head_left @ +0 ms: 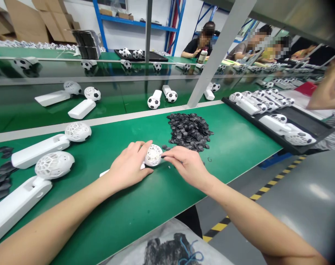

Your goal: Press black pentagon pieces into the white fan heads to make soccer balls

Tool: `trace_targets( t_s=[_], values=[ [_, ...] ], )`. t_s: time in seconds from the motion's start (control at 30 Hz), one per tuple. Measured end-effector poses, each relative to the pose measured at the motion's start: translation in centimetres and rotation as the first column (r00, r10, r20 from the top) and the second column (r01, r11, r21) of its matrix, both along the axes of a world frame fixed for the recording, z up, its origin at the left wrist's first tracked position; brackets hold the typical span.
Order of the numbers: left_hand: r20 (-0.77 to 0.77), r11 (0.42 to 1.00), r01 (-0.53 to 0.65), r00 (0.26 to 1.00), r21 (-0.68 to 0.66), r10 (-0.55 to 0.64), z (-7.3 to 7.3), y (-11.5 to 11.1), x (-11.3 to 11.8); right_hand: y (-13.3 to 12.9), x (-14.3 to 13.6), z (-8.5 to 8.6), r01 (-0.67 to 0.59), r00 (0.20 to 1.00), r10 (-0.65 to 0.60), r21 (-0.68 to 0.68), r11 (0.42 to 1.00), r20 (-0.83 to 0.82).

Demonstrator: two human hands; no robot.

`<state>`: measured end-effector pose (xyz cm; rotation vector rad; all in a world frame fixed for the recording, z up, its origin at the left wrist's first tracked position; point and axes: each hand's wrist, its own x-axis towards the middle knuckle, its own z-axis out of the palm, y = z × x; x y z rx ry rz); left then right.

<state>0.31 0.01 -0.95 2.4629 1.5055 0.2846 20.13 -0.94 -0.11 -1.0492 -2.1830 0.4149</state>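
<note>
My left hand (130, 163) is wrapped over a white handled device lying on the green bench, its openwork football-shaped head (153, 155) showing between thumb and fingers. Most of its handle is hidden under the palm. At the right side of that head, my right hand (187, 163) pinches a small black piece (163, 156) between thumb and fingertips. Just beyond the right hand lies a heap of black flat pieces (189, 130). Two more white devices with openwork heads, a nearer one (54, 165) and a farther one (78, 131), rest left of my left hand.
Past the bench's pale rail (114, 117), a green conveyor (123, 97) carries football-headed devices. A black tray (255, 127) of devices stands at the right, by a co-worker's arm (327, 84). A slanted grey post (211, 62) rises behind the heap. More black pieces (2, 176) lie far left.
</note>
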Motion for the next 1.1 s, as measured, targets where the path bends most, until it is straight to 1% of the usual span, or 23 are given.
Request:
trace_targets(
  t_s=[0.13,0.2,0.27,0.37,0.43,0.47,0.53,0.6,0.67,0.7,0.73,0.8,0.83,0.9,1.0,1.1],
  values=[
    [0.025,1.0,-0.006,1.0,-0.02,0.006,0.1,0.0,0.0,0.0,0.0,-0.5,0.024,0.998,-0.029,0.079,0.997,0.063],
    [0.036,0.999,-0.011,0.999,-0.034,0.012,0.3,0.0,-0.1,0.0,-0.1,-0.4,0.01,0.99,-0.031,0.15,0.989,0.138],
    [0.052,0.999,-0.018,0.998,-0.046,0.02,0.4,0.0,0.0,-0.2,-0.3,-0.1,-0.054,0.965,-0.01,0.235,0.97,0.263],
    [0.069,0.997,-0.035,0.997,-0.063,0.04,0.4,0.0,0.1,-0.4,-1.0,0.6,-0.186,0.883,0.014,0.323,0.928,0.47],
    [0.071,0.997,-0.05,0.996,-0.062,0.054,0.4,-0.1,0.2,-0.4,-1.5,0.8,-0.244,0.842,0.021,0.346,0.906,0.538],
    [0.071,0.997,-0.057,0.996,-0.061,0.061,0.4,-0.1,0.2,-0.3,-1.7,0.8,-0.253,0.838,0.025,0.348,0.903,0.545],
    [0.078,0.996,-0.068,0.994,-0.059,0.073,0.4,-0.1,0.2,-0.1,-1.9,0.5,-0.224,0.872,0.039,0.326,0.919,0.489],
    [0.092,0.995,-0.08,0.992,-0.06,0.085,0.4,-0.1,0.3,0.1,-1.9,-0.2,-0.132,0.943,0.043,0.254,0.958,0.329],
    [0.107,0.994,-0.087,0.99,-0.06,0.093,0.6,-0.1,0.3,0.4,-1.7,-1.1,-0.021,0.994,0.008,0.113,0.993,0.111],
    [0.11,0.994,-0.089,0.989,-0.06,0.095,0.7,-0.1,0.4,0.5,-1.6,-1.6,0.016,1.0,-0.017,0.022,1.0,0.011],
    [0.111,0.994,-0.089,0.989,-0.062,0.096,0.8,-0.1,0.4,0.6,-1.4,-2.0,0.024,0.997,-0.029,-0.075,0.997,-0.066],
    [0.112,0.994,-0.087,0.989,-0.068,0.094,0.9,-0.1,0.5,0.8,-1.3,-2.5,-0.033,0.988,-0.003,-0.23,0.973,-0.157],
    [0.112,0.994,-0.089,0.989,-0.071,0.097,1.0,-0.1,0.5,0.9,-1.2,-2.7,-0.075,0.982,0.024,-0.274,0.959,-0.185],
    [0.107,0.991,-0.104,0.988,-0.079,0.112,1.0,-0.1,0.5,1.2,-1.1,-2.8,-0.122,0.974,0.055,-0.308,0.944,-0.218],
    [0.094,0.986,-0.133,0.985,-0.098,0.142,0.9,0.0,0.5,1.3,-1.3,-2.5,-0.092,0.978,0.031,-0.297,0.951,-0.205],
    [0.096,0.986,-0.123,0.986,-0.112,0.134,1.0,0.1,0.6,1.2,-1.6,-2.2,-0.056,0.988,0.011,-0.291,0.955,-0.154]
  ],
)
